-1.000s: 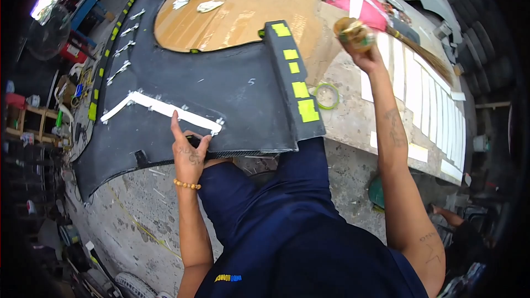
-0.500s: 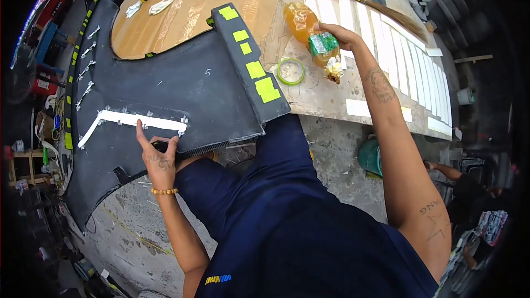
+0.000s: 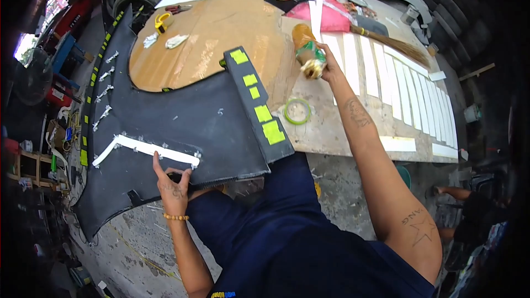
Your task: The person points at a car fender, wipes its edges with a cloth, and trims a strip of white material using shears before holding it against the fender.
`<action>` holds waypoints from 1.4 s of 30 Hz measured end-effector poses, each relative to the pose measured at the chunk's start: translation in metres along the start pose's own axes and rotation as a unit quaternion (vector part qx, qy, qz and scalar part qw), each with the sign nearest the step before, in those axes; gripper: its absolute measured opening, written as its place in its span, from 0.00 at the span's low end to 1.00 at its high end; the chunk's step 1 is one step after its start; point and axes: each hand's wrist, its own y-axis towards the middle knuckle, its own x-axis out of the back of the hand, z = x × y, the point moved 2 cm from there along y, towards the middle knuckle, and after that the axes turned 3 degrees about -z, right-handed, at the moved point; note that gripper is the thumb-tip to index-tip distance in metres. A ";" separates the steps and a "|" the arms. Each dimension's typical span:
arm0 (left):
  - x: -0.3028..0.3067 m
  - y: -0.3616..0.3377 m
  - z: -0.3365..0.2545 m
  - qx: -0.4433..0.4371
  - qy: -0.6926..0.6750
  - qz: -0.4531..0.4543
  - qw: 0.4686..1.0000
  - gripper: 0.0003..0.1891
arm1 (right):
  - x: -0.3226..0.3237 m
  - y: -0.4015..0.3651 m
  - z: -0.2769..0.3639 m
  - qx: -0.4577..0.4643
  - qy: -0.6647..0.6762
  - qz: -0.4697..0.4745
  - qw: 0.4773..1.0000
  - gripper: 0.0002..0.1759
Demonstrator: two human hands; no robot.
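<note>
Left hand (image 3: pixel 174 186) at eight o'clock, index touching white strip (image 3: pixel 157 150) on panel (image 3: pixel 190 111). Right hand (image 3: pixel 329 65) at one o'clock, gripping bottle (image 3: pixel 307 53). Tape ring (image 3: pixel 298 122) on table (image 3: pixel 323 139) at two o'clock; broom (image 3: pixel 392 43) farther out, same direction.

left hand (image 3: pixel 174 189) palm down, index finger (image 3: pixel 157 161) extended, thumb (image 3: pixel 186 175) spread apart; right arm (image 3: pixel 365 139) stretched forward, nearly straight, right hand (image 3: pixel 328 64) curled in a grip

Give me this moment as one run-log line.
left hand: touching white strip on black panel | right hand: holding green-labelled bottle over table
</note>
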 end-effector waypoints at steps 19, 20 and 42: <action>-0.004 0.002 0.006 0.040 -0.005 0.006 0.999 0.47 | 0.008 -0.024 0.058 -0.146 0.234 0.108 0.955 0.29; -0.004 0.002 0.005 0.049 -0.015 0.008 0.999 0.47 | 0.019 -0.021 0.050 -0.142 0.201 0.105 0.964 0.29; 0.000 0.004 0.000 0.070 0.000 0.011 0.997 0.49 | -0.012 0.067 0.038 0.211 0.006 0.019 0.977 0.60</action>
